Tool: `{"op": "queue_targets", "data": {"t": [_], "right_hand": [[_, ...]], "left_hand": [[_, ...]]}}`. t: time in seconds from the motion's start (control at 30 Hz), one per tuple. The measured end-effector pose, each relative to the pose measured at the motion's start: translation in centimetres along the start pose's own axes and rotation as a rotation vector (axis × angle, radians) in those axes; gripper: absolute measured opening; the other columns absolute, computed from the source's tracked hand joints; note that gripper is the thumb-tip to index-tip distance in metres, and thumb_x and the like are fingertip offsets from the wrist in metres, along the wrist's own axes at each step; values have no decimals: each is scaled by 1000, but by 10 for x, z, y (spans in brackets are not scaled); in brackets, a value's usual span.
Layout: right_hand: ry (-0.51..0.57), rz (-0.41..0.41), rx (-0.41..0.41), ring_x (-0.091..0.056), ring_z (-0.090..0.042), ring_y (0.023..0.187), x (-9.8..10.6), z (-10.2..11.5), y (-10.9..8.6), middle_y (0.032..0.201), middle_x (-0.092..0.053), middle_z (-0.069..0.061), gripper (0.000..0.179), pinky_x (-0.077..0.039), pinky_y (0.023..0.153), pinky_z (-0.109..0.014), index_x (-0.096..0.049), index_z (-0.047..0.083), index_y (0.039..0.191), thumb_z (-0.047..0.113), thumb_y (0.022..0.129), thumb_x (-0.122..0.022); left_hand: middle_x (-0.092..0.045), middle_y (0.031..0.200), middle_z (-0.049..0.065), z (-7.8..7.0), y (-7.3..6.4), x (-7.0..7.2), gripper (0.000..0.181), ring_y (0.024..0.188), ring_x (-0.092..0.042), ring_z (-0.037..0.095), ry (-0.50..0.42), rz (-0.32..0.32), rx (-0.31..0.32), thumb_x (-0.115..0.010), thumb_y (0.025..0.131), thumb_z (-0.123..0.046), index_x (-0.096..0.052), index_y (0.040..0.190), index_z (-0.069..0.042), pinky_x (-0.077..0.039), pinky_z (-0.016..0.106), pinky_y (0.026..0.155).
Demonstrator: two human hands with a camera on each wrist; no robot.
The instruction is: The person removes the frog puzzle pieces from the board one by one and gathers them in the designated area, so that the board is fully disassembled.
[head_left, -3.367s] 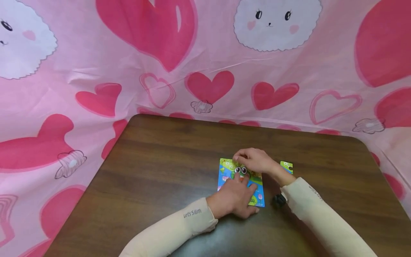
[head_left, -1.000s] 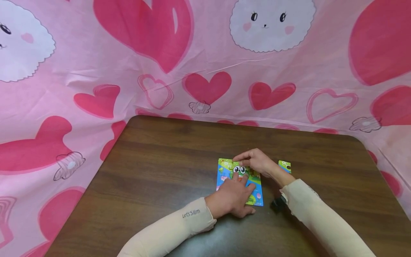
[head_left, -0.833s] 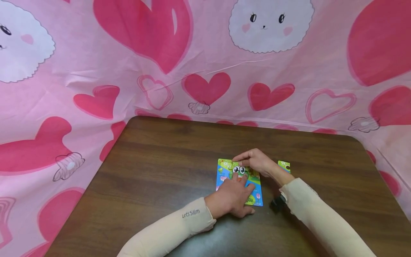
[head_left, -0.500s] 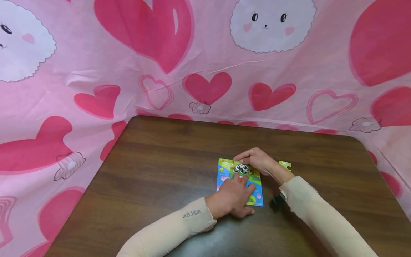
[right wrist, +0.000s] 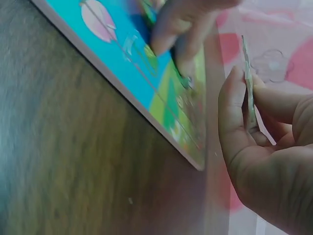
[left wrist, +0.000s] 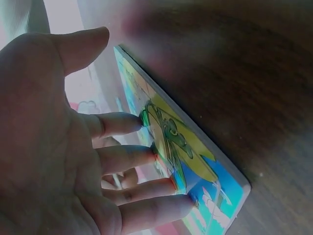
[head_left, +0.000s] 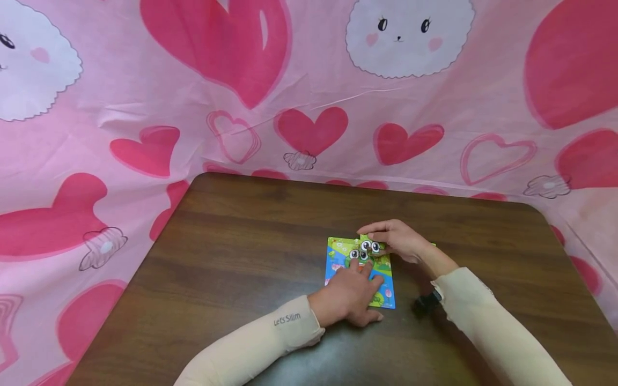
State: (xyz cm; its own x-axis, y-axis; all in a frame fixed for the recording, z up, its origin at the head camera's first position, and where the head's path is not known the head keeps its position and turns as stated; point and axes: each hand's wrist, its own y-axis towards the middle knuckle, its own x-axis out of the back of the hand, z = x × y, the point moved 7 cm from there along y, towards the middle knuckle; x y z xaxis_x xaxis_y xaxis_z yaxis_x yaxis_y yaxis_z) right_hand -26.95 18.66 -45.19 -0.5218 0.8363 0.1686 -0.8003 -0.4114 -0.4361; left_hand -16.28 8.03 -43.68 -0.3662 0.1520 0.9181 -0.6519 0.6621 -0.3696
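Note:
A square jigsaw puzzle board [head_left: 387, 280] with a printed frog lies on the table. My left hand [head_left: 348, 296] rests its fingertips on the board; in the left wrist view that hand [left wrist: 54, 142] has its fingers extended and its thumb held apart. Above the board's far edge, my right hand [head_left: 399, 239] pinches a puzzle piece [head_left: 370, 246] showing frog eyes. Another pair of printed eyes shows on the board just below it. Seen edge-on in the right wrist view, the thin piece [right wrist: 249, 90] sits between thumb and fingers, clear of the board [right wrist: 122, 78].
The brown wooden table [head_left: 232, 252] extends around the board. A sliver of another green piece [head_left: 433, 245] peeks out behind the right forearm. A black device [head_left: 427, 303] is at the right wrist. A pink heart-patterned cloth [head_left: 309, 80] hangs behind and at the left.
My right hand has lifted the frog-eye piece off the board and shifted slightly right with it. My left hand has stayed in place. The spare piece at the right is now mostly hidden.

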Motion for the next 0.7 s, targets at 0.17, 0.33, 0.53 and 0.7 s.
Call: {"op": "queue_targets", "data": {"t": [0.17, 0.33, 0.53, 0.7], "right_hand": [[5, -14, 15, -60, -18, 103, 12, 1, -5, 142, -57, -20, 43, -59, 86, -38, -56, -2, 141, 19, 103, -58], [25, -38, 9, -62, -16, 100, 22, -1, -11, 134, -62, -10, 45, -59, 86, -36, -54, -2, 142, 20, 102, -60], [51, -41, 13, -63, -16, 99, 32, -4, -18, 123, -66, 5, 48, -58, 87, -35, -52, -1, 144, 23, 102, -60], [51, -71, 34, -59, -14, 100, 44, -5, -26, 122, -65, 10, 52, -57, 83, -32, -50, 0, 145, 27, 102, -61]], "left_hand": [[-40, 159, 4, 2, 0, 2, 69, 134, -43, 29, -7, -5, 0, -61, 87, -70, -46, 143, -32, -53, 40, 95], [-40, 159, 4, 2, -1, 2, 70, 135, -43, 29, -19, 0, -4, -61, 87, -70, -46, 144, -32, -53, 40, 96], [-46, 153, 2, 2, -1, 3, 68, 132, -46, 29, 22, -29, -7, -60, 87, -71, -49, 142, -33, -54, 41, 93], [-49, 149, 1, 1, -1, 6, 66, 131, -48, 29, 54, -50, -16, -58, 88, -71, -50, 140, -33, -54, 39, 92]]}}
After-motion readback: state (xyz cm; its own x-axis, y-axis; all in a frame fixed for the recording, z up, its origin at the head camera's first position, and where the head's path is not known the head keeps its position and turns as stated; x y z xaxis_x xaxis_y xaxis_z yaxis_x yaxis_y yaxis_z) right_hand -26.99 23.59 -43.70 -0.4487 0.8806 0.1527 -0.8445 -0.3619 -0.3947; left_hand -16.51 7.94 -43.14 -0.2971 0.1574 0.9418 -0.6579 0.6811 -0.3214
